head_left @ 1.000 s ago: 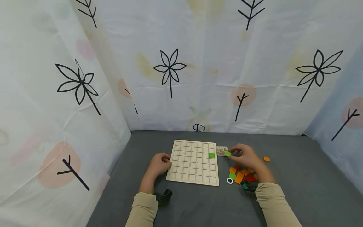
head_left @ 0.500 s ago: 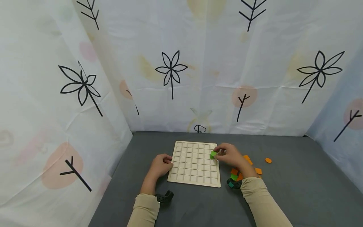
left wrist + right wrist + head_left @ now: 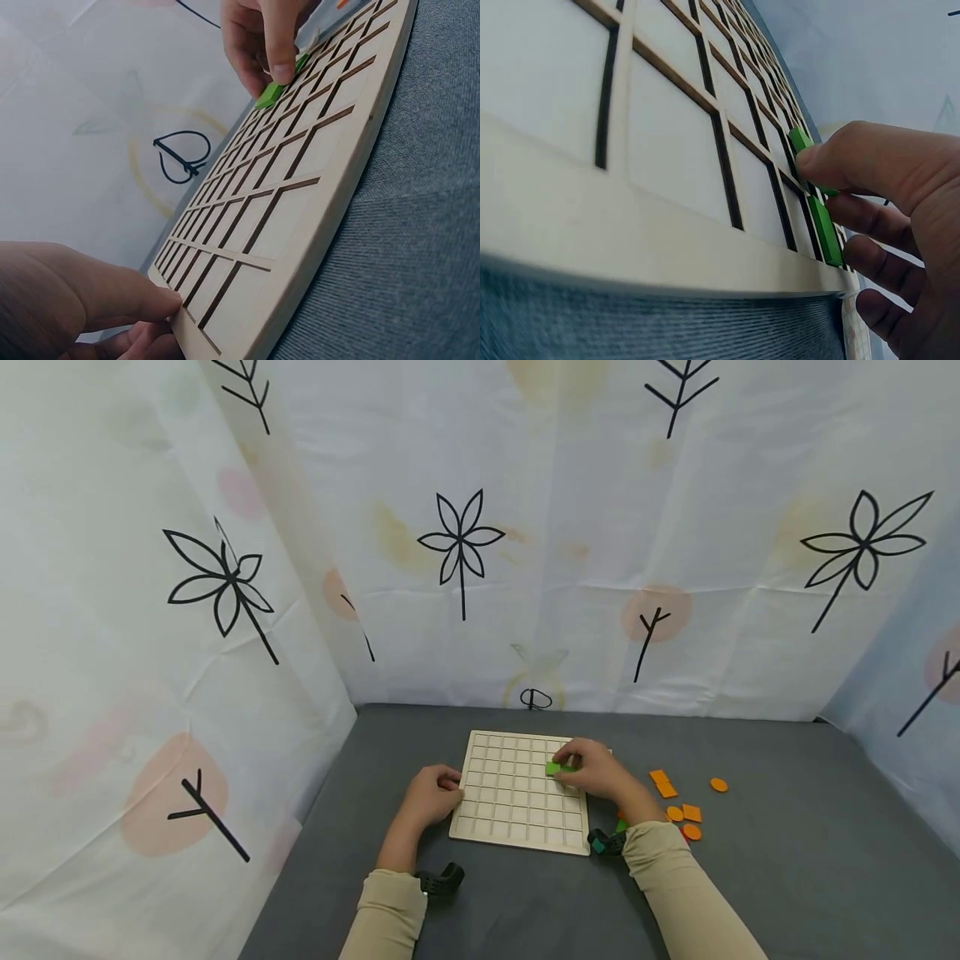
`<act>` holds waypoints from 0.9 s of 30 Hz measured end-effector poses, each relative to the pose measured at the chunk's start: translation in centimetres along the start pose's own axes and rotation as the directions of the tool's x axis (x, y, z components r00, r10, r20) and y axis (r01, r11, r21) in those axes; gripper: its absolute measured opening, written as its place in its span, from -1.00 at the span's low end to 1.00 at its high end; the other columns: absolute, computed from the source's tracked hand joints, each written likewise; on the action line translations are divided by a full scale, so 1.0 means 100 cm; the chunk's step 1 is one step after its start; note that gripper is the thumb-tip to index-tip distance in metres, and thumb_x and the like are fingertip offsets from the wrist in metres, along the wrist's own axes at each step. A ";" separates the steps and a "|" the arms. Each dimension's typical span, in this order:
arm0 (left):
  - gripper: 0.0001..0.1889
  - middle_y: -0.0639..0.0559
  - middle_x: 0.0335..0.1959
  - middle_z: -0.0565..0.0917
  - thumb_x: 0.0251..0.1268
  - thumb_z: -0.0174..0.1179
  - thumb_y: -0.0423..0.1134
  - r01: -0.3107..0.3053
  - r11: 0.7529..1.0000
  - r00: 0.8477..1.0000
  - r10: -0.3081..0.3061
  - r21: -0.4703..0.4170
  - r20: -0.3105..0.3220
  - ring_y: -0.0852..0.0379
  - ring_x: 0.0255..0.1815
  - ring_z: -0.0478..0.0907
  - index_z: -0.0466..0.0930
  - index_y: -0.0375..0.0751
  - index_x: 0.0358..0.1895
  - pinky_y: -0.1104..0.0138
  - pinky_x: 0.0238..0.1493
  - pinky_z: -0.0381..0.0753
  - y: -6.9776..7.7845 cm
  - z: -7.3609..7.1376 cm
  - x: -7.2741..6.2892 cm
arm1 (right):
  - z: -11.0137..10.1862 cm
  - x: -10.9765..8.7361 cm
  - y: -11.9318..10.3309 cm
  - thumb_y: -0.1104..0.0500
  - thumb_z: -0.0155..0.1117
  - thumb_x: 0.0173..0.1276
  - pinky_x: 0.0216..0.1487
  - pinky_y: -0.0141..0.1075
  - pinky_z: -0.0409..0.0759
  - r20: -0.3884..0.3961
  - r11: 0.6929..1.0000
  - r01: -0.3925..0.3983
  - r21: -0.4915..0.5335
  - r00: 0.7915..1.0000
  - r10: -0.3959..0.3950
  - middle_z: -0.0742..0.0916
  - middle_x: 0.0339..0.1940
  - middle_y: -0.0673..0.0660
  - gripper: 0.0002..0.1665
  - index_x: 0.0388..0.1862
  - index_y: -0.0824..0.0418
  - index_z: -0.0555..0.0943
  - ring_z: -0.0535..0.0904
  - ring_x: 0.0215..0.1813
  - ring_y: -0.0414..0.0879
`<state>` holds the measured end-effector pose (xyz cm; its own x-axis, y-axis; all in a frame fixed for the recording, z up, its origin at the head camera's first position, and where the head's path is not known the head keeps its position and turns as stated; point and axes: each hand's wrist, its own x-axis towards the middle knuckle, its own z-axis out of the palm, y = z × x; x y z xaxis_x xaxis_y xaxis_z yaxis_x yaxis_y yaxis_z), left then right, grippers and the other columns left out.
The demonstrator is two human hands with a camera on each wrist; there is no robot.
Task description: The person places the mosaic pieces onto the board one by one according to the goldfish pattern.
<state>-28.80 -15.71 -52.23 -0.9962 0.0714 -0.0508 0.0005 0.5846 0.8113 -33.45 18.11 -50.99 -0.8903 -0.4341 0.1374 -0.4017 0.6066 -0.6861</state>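
Note:
A square wooden grid board (image 3: 510, 810) lies on the grey table. At its left edge is my left hand (image 3: 433, 795); in the left wrist view the thumb lies on the rim, with the other fingers curled against the board's side. My right hand (image 3: 596, 768) is over the upper right of the grid and pinches a green square tile (image 3: 800, 139) between thumb and fingers, low over a cell. Beside it a second green tile (image 3: 825, 231) sits in a cell near the right rim, under the fingers.
Right of the board lie several orange square tiles (image 3: 663, 783) and orange discs (image 3: 718, 785); the right forearm hides part of this pile. A small printed card (image 3: 856, 330) shows by the board's right edge. A patterned curtain (image 3: 555, 635) stands behind the table.
My right hand has moved left from beside the card onto the board, carrying the green tile past the one in the grid. The left hand has stayed at the board's left edge.

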 end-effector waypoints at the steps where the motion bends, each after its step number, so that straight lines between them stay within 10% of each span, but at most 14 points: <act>1: -0.70 -0.09 -0.14 0.72 0.38 0.35 -0.30 0.002 1.000 1.000 -0.002 0.000 0.002 0.06 -0.21 0.62 0.73 -0.24 0.13 0.13 -0.20 0.63 0.000 0.000 0.000 | 0.000 0.000 0.000 0.24 0.52 0.37 -0.14 -0.22 0.57 0.000 1.000 -0.001 -0.004 1.000 0.001 0.75 -0.02 0.20 -0.71 0.03 0.28 0.76 0.58 -0.13 -0.06; 27: -0.68 -0.08 -0.13 0.72 0.36 0.35 -0.32 0.003 1.000 1.000 -0.003 -0.012 0.009 0.08 -0.19 0.64 0.73 -0.26 0.14 0.12 -0.15 0.65 0.000 -0.001 -0.001 | -0.011 -0.007 0.001 0.21 0.52 0.38 -0.19 -0.22 0.54 -0.002 0.999 -0.020 -0.026 1.000 0.020 0.70 0.00 0.22 -0.69 0.05 0.29 0.77 0.52 -0.19 -0.09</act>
<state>-28.73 -15.78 -52.23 -0.9954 0.0767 -0.0579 -0.0034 0.5747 0.8184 -33.12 19.23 -50.34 -0.8984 -0.4211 0.1250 -0.3896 0.6325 -0.6695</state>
